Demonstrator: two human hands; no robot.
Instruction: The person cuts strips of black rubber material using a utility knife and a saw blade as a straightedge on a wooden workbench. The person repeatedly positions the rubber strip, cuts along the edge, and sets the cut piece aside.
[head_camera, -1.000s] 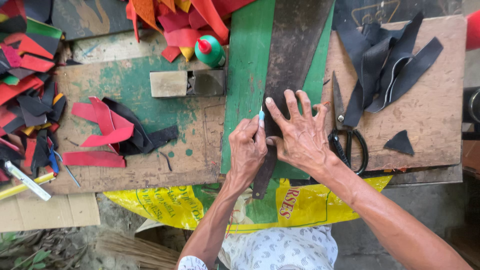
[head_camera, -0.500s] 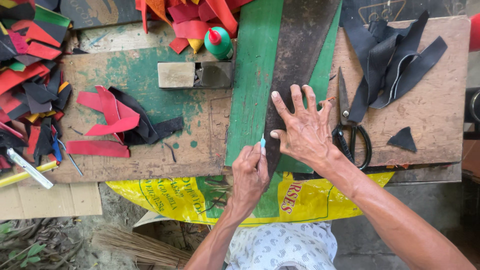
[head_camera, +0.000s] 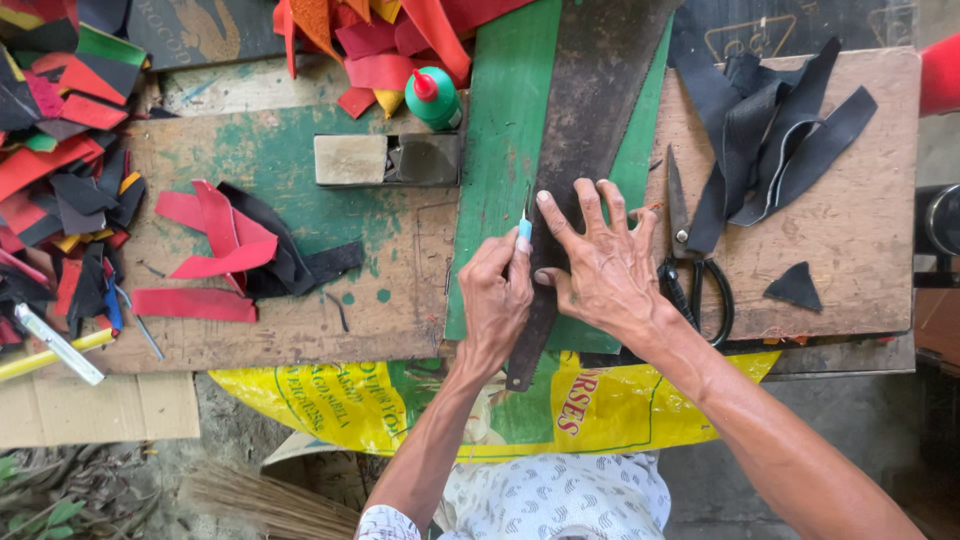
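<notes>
Dark leather strip (head_camera: 590, 110) lies lengthwise over a green sheet (head_camera: 505, 150) on the wooden bench (head_camera: 850, 270), running from the top edge down toward the person and narrowing to a tip near the yellow sack (head_camera: 620, 405). Right hand (head_camera: 600, 265) presses flat on the strip, its fingers (head_camera: 585, 205) spread wide and holding nothing. Left hand (head_camera: 497, 295) has its fingers closed around a small blade with a light blue handle (head_camera: 525, 225), the tip set against the strip's left edge, just beside the right index finger. Black-handled scissors (head_camera: 690, 260) lie just right of the right hand, near a heap of black strips (head_camera: 770, 140). Red and black offcuts (head_camera: 225, 250) lie well to the left, with a green glue bottle (head_camera: 435, 97) above them.
</notes>
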